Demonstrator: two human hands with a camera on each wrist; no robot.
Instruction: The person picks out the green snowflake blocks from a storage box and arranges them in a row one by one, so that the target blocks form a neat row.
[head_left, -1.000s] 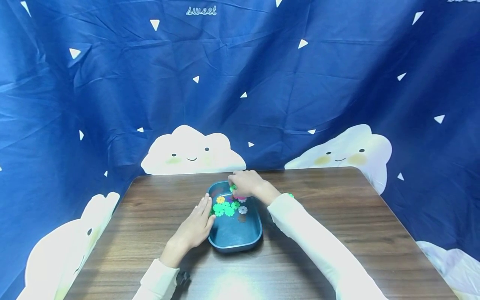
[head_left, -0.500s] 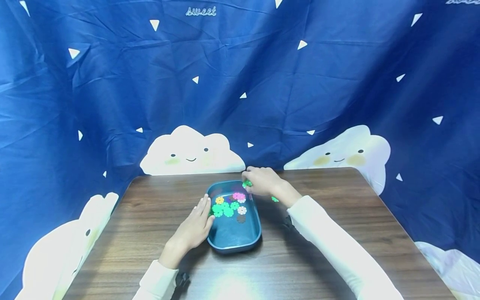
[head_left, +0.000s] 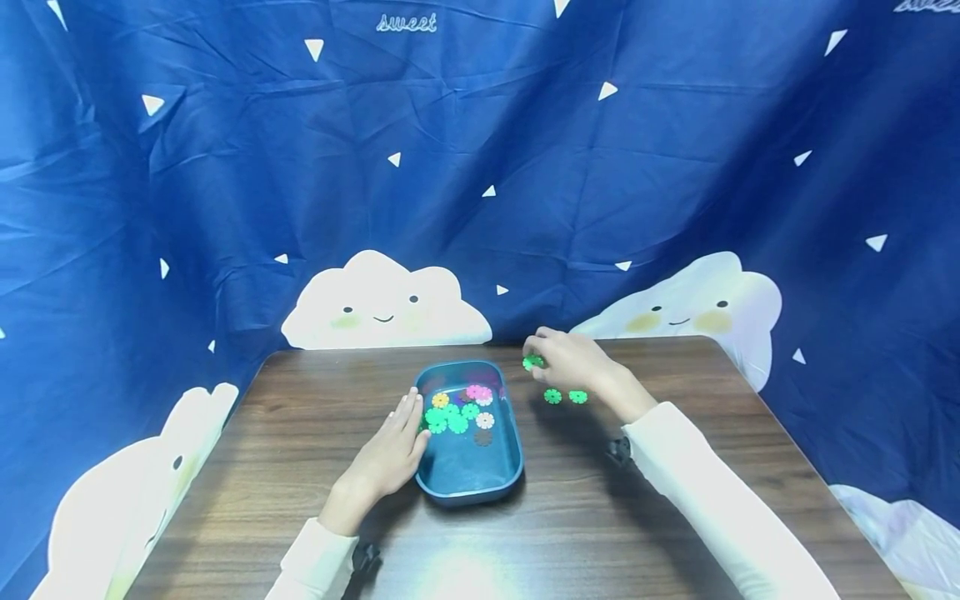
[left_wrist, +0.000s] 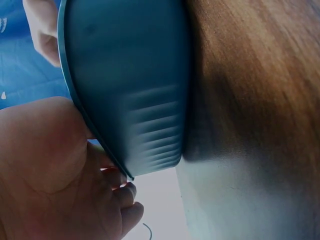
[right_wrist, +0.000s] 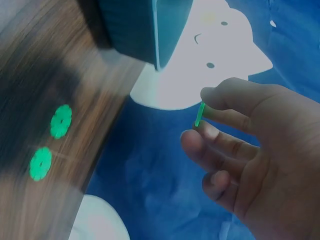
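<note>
A teal plastic bin (head_left: 468, 479) stands on the table, with several flower-shaped discs in green, pink, white, orange and brown inside. My left hand (head_left: 386, 454) rests on the bin's left rim, its fingers laid straight along it; the left wrist view shows the bin's ribbed outer wall (left_wrist: 145, 75) beside the palm. Right of the bin, my right hand (head_left: 573, 362) pinches a green flower disc (head_left: 532, 362) above the table. In the right wrist view this disc (right_wrist: 199, 115) is seen edge-on between thumb and fingertips. Two green discs (head_left: 552, 397) (head_left: 577, 397) lie side by side below that hand.
The brown wood-grain table (head_left: 637, 517) ends at a back edge just behind the bin. A blue curtain (head_left: 525, 167) with white clouds and triangles hangs behind it. Dark wrist devices (head_left: 366, 558) show at both cuffs.
My right hand has moved out of the bin to the right, carrying a green disc over the rim. Both discs on the table now show in full. The left hand has stayed in place.
</note>
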